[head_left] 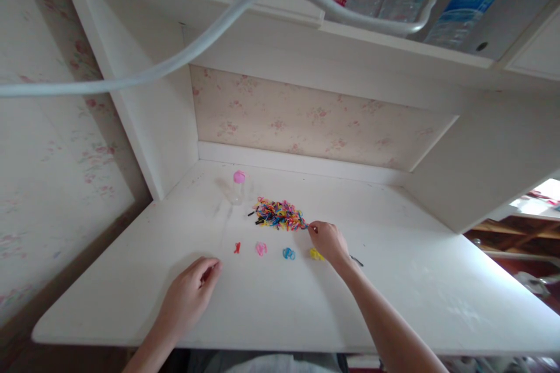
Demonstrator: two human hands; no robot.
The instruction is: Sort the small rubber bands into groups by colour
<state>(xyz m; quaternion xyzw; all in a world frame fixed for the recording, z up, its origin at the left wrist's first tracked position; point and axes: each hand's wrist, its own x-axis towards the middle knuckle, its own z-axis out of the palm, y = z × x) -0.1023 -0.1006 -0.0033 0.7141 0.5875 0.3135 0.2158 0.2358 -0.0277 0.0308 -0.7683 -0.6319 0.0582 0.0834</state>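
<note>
A heap of small multicoloured rubber bands point(280, 214) lies mid-table. My right hand point(327, 240) is at its right edge, thumb and finger pinched together; whatever they hold is too small to make out. Below the heap runs a row of small sorted clusters: red bands point(237, 247), pink bands point(261, 249), blue bands point(289, 253) and yellow bands point(316, 254). The yellow ones are partly covered by my right hand, and black bands point(357, 260) show past my wrist. My left hand point(189, 291) rests on the table left of the row, fingers curled in, with nothing seen in them.
Behind the heap, to its left, stands a clear bottle with a pink cap point(238, 177). The white table point(420, 297) is bounded by side panels and a papered back wall. Overhead, a pale tube point(192, 49) crosses the view below a shelf holding plastic bottles point(470, 3).
</note>
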